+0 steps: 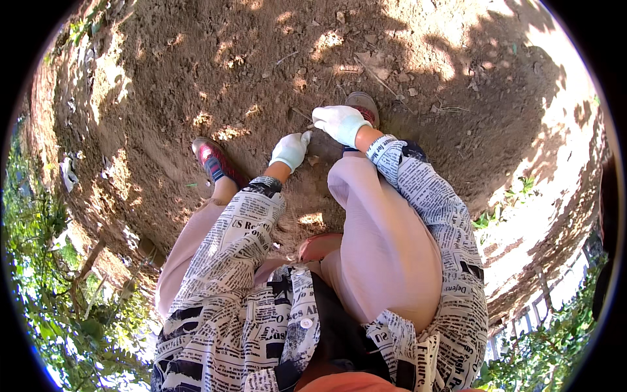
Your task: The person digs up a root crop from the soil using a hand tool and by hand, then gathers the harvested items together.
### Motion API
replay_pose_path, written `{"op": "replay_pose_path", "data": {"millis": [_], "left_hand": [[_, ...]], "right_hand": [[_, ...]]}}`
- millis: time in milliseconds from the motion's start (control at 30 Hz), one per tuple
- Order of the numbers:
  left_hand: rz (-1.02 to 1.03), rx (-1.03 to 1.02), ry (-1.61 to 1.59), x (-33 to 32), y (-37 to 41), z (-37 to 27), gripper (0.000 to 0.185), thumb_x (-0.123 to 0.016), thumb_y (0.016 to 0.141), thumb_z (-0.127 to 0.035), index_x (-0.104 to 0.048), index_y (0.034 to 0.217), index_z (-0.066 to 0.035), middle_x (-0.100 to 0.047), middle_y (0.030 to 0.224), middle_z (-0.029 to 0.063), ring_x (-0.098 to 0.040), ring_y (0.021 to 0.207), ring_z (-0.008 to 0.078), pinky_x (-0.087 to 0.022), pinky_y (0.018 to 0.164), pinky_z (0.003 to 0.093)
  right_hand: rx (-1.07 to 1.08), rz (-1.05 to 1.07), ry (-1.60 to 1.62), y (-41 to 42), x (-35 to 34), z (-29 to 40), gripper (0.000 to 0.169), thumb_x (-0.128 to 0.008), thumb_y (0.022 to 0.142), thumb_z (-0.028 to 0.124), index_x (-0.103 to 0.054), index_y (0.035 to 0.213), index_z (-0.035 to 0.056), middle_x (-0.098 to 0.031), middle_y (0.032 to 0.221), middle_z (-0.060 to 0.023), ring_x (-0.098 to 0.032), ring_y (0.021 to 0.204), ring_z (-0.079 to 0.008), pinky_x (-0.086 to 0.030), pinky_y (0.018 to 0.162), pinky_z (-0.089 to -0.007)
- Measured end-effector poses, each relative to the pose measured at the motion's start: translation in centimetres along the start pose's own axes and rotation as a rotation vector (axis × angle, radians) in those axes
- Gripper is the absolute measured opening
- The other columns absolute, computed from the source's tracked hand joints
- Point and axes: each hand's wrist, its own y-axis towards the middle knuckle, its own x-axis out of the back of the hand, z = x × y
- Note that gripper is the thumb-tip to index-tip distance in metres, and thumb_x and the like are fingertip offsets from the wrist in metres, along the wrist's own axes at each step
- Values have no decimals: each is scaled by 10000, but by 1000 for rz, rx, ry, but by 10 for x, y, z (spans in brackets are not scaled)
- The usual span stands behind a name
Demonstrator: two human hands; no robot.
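Both hands wear pale knitted gloves with light green cuffs. My left hand (pixel 291 150) is just above the bare soil (pixel 274 108) between my two shoes, its thumb against the curled fingers; whether it grips something small cannot be told. To the right and farther forward, my right hand (pixel 338 122) is curled in front of the right shoe (pixel 363 105), partly covering it. A thin twig or stem (pixel 302 115) shows at its fingertips; whether it is held is unclear. The left shoe (pixel 215 158), red and dark, stands on the soil.
A longer dry stalk (pixel 382 83) lies on the ground beyond my right hand, among small clods and stones. Leafy plants (pixel 73 313) stand at the lower left, more greenery (pixel 543 343) and a pale fence (pixel 534 313) at the lower right. White scraps (pixel 68 174) lie at the left.
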Motion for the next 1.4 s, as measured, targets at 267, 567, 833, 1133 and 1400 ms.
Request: {"op": "replay_pose_path", "data": {"millis": [267,567,833,1133,1400], "left_hand": [[63,-206,-56,7,-3,12,507,-452,916,-476,-604,998,1,-625,930,239,-581,921,416,-457,785,440],[74,-300,-807,59,-22,-3,367,-456,967,-366,-612,963,-33,-526,697,11,-513,599,90,-490,582,253],[-37,-361,-1357,159,24,-11,456,-401,981,-390,-499,1183,6,-488,766,32,-485,611,146,-503,696,370],[-969,-240,-56,135,28,19,423,-567,875,-248,-505,1242,-49,-524,1164,211,-549,1056,360,-454,904,410],[3,-310,-1354,39,3,-77,431,-535,931,-264,-466,1254,13,-585,1149,163,-592,997,226,-495,848,324]], "right_hand": [[-197,-424,250,-26,6,-25,175,-599,821,259,-614,911,109,-621,859,-105,-608,801,-294,-476,712,-387],[-326,-681,405,-42,21,-43,185,-549,866,208,-645,968,87,-639,950,-117,-609,881,-297,-478,783,-354],[-384,-1017,-16,-60,52,-75,148,-632,824,210,-646,951,135,-622,961,-95,-626,809,-292,-506,700,-370],[-628,-678,-291,-67,53,-71,183,-622,825,300,-560,904,147,-553,976,-115,-610,776,-352,-500,650,-453],[-157,-366,38,-33,25,13,203,-591,815,353,-613,891,166,-571,916,-66,-600,816,-290,-497,703,-392]]}}
